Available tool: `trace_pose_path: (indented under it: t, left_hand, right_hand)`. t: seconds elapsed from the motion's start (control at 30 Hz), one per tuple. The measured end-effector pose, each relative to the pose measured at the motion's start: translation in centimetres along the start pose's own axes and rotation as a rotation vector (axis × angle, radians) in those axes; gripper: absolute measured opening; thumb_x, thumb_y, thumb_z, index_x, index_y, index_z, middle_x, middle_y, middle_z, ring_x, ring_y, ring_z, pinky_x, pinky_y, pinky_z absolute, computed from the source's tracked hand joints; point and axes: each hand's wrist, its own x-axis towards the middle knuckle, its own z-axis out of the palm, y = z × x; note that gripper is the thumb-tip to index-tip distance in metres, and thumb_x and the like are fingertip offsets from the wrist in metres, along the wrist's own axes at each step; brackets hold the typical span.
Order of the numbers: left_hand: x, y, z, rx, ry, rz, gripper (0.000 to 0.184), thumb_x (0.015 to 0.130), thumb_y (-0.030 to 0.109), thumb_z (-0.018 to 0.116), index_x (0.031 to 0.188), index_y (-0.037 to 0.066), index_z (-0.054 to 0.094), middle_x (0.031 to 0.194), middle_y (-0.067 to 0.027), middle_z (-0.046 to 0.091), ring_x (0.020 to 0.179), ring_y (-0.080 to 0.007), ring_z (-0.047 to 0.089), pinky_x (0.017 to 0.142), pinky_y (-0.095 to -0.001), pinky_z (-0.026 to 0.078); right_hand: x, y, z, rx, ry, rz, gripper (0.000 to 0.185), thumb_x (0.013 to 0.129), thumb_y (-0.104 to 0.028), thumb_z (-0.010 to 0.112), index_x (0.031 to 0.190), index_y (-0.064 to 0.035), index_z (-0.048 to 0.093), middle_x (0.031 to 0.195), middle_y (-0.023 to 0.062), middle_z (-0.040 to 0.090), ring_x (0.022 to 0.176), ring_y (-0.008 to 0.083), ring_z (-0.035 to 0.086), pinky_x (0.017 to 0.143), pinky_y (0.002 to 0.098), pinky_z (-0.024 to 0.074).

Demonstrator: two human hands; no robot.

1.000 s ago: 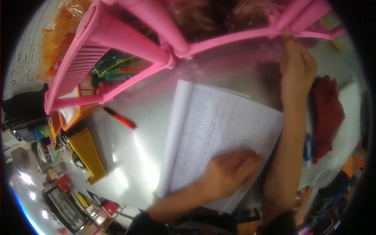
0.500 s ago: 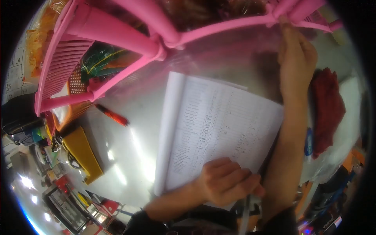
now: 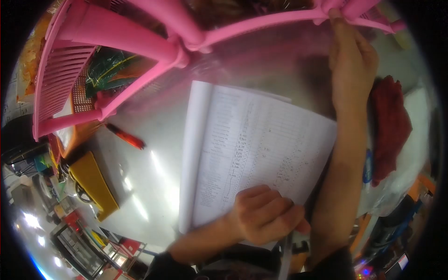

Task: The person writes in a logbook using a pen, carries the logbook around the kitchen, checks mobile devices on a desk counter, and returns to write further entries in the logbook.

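A stack of printed sheets [image 3: 280, 135] with handwritten figures lies on the metal table, its left side rolled over. My left hand [image 3: 266, 214] rests at the lower part of the sheets, fingers curled; what they hold, if anything, is hidden. A pale strip [image 3: 285, 259] hangs just below that hand. My right hand [image 3: 352, 60] reaches up past the sheets' right edge, its fingertips closed on the front bar of a pink plastic rack [image 3: 261, 21].
An orange-red pen [image 3: 125, 136] and a yellow holder [image 3: 95, 184] lie on the left of the table [image 3: 140, 182]. An orange basket [image 3: 81, 135] is beside the rack. At right are a dark red cloth [image 3: 391, 130], a blue pen [image 3: 367, 167] and clear plastic.
The rack, sheets and left-side items have shifted left and slightly up in view. My left hand has moved down the sheets and turned, its fingers still curled. My right hand stays at the rack.
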Motion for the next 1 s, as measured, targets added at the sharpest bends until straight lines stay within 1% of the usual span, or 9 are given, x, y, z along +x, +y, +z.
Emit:
trace_pose_path:
  t: [0.37, 0.47, 0.53, 0.67, 0.73, 0.87, 0.9, 0.93, 1.0]
  left_hand:
    - [0.1, 0.0, 0.0, -0.022, -0.005, -0.017, 0.038, 0.093, 0.043, 0.067, 0.085, 0.007, 0.06, 0.062, -0.0007, 0.054, 0.044, -0.0121, 0.054, 0.04, -0.0248, 0.041]
    - [0.1, 0.0, -0.2, -0.017, -0.016, -0.024, 0.039, 0.094, 0.044, 0.066, 0.083, 0.007, 0.059, 0.061, 0.0001, 0.052, 0.043, -0.0115, 0.052, 0.039, -0.0247, 0.039]
    - [0.0, 0.1, -0.1, -0.021, -0.003, -0.025, 0.04, 0.094, 0.045, 0.065, 0.082, 0.007, 0.059, 0.06, 0.0004, 0.051, 0.043, -0.0114, 0.051, 0.039, -0.0246, 0.038]
    - [0.0, 0.1, -0.2, -0.017, 0.011, -0.021, 0.042, 0.095, 0.047, 0.063, 0.081, 0.007, 0.058, 0.058, 0.001, 0.049, 0.042, -0.0113, 0.05, 0.038, -0.0244, 0.036]
    - [0.1, 0.1, -0.2, -0.026, 0.014, -0.027, 0.043, 0.095, 0.047, 0.063, 0.08, 0.007, 0.058, 0.058, 0.0012, 0.049, 0.041, -0.0111, 0.049, 0.038, -0.0243, 0.035]
    - [0.2, 0.0, -0.2, -0.019, 0.017, -0.02, 0.045, 0.095, 0.049, 0.063, 0.079, 0.007, 0.057, 0.056, 0.0019, 0.046, 0.04, -0.0104, 0.045, 0.037, -0.0241, 0.032]
    - [0.2, 0.0, -0.2, -0.02, 0.017, -0.022, 0.045, 0.095, 0.049, 0.063, 0.079, 0.007, 0.057, 0.056, 0.0019, 0.046, 0.04, -0.0104, 0.045, 0.037, -0.0241, 0.032]
    - [0.2, 0.0, -0.3, -0.019, 0.017, -0.024, 0.046, 0.095, 0.049, 0.063, 0.078, 0.007, 0.057, 0.055, 0.0021, 0.046, 0.04, -0.0103, 0.044, 0.037, -0.0241, 0.031]
    - [0.2, 0.0, -0.3, -0.018, 0.017, -0.027, 0.046, 0.095, 0.05, 0.063, 0.077, 0.007, 0.057, 0.055, 0.0023, 0.045, 0.04, -0.0101, 0.043, 0.037, -0.0241, 0.03]
  right_hand:
    - [0.4, 0.7, -0.4, -0.01, -0.016, 0.014, 0.026, 0.096, -0.028, 0.068, 0.076, -0.0123, 0.069, 0.058, -0.0109, 0.036, 0.049, 0.0007, 0.027, 0.045, 0.0233, 0.017]
    - [0.3, 0.5, -0.3, -0.046, -0.002, 0.016, 0.022, 0.097, -0.027, 0.067, 0.082, -0.0107, 0.072, 0.059, -0.0112, 0.036, 0.049, 0.0005, 0.027, 0.045, 0.0232, 0.017]
    - [-0.1, -0.2, 0.3, -0.03, -0.032, -0.102, 0.033, 0.101, -0.028, 0.061, 0.073, -0.0105, 0.064, 0.051, -0.0105, 0.04, 0.04, 0.0005, 0.03, 0.039, 0.0236, 0.0165]
    - [0.0, 0.0, 0.4, -0.056, 0.011, -0.086, 0.036, 0.101, -0.028, 0.062, 0.069, -0.0113, 0.062, 0.049, -0.0104, 0.038, 0.039, 0.0008, 0.03, 0.038, 0.0233, 0.0174]
    - [0.1, 0.2, -0.1, 0.035, -0.013, -0.015, 0.02, 0.097, -0.026, 0.066, 0.094, -0.0088, 0.076, 0.059, -0.0111, 0.036, 0.05, 0.0005, 0.027, 0.045, 0.0229, 0.017]
    - [0.2, 0.7, -0.2, 0.007, -0.008, -0.004, 0.022, 0.098, -0.025, 0.066, 0.104, -0.0079, 0.076, 0.06, -0.0105, 0.035, 0.05, 0.0006, 0.027, 0.046, 0.0225, 0.0175]
    - [0.0, 0.2, 0.4, -0.003, 0.004, -0.05, 0.022, 0.099, -0.027, 0.064, 0.086, -0.01, 0.068, 0.055, -0.0103, 0.037, 0.045, 0.0007, 0.029, 0.042, 0.0226, 0.0179]
    - [-0.1, 0.0, 0.6, -0.013, 0.016, -0.096, 0.038, 0.101, -0.029, 0.062, 0.067, -0.012, 0.06, 0.049, -0.0101, 0.039, 0.039, 0.0009, 0.03, 0.038, 0.0228, 0.0184]
    - [0.2, 0.3, 0.5, -0.037, 0.021, -0.098, 0.038, 0.1, -0.03, 0.063, 0.067, -0.0121, 0.059, 0.049, -0.0101, 0.039, 0.039, 0.0008, 0.031, 0.038, 0.0225, 0.0187]
